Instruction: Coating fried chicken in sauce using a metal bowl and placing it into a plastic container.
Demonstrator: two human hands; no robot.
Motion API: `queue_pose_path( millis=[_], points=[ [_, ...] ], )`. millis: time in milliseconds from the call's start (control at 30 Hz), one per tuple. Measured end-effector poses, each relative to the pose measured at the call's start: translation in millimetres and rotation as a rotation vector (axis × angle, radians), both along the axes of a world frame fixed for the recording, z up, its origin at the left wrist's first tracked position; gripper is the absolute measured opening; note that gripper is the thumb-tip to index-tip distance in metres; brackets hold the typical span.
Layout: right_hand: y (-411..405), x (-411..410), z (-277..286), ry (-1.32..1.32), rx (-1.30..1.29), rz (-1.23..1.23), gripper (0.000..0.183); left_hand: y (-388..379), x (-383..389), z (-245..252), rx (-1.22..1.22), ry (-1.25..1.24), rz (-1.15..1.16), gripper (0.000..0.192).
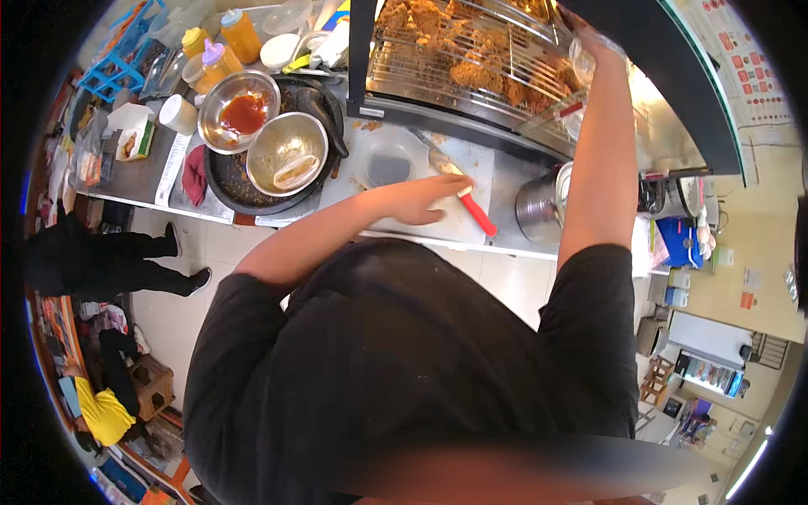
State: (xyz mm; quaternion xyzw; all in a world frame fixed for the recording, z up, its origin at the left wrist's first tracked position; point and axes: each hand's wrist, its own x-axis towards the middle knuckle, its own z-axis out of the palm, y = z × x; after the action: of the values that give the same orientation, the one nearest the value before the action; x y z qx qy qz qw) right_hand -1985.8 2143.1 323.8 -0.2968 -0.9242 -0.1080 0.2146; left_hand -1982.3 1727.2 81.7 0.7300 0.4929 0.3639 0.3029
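My left hand (424, 198) is held over a white cutting board (413, 222), thumb apart from the fingers. Its fingertips are by the collar of a knife with a red handle (478, 214); whether they touch it I cannot tell. A clear plastic bowl (386, 158) sits behind that hand. My right hand (584, 35) reaches up into a glass-fronted food warmer (435, 117), with clear plastic about the wrist. What its fingers hold is hidden. Pieces of fried chicken (478, 71) lie on the warmer's wire rack (413, 60).
Left on the counter, a steel bowl of red sauce (243, 115) and another steel bowl (287, 142) sit in a dark round pan (233, 186). Squeeze bottles (241, 36) stand behind. A metal canister (536, 205) is near my right arm. Other people (82, 255) are at far left.
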Motion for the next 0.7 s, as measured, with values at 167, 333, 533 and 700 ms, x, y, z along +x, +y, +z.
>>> queue_pose_path(
  millis=[167, 333, 533, 700],
  points=[
    [-10, 1, 9, -0.011, -0.065, 0.02, 0.049, -157, -35, -17, -0.3, -0.322, 0.456, 0.068],
    [-21, 8, 8, 0.001, -0.083, -0.005, 0.049, -288, -43, -90, -0.328, -0.809, 0.846, 0.063],
    [-26, 22, -8, 0.074, -0.014, -0.049, 0.048, -369, -48, -119, -0.365, -0.794, 1.024, 0.048],
    [-36, 41, -25, 0.226, 0.085, 0.008, 0.048, -393, -77, -107, -0.447, -0.661, 1.074, 0.04]
  ],
)
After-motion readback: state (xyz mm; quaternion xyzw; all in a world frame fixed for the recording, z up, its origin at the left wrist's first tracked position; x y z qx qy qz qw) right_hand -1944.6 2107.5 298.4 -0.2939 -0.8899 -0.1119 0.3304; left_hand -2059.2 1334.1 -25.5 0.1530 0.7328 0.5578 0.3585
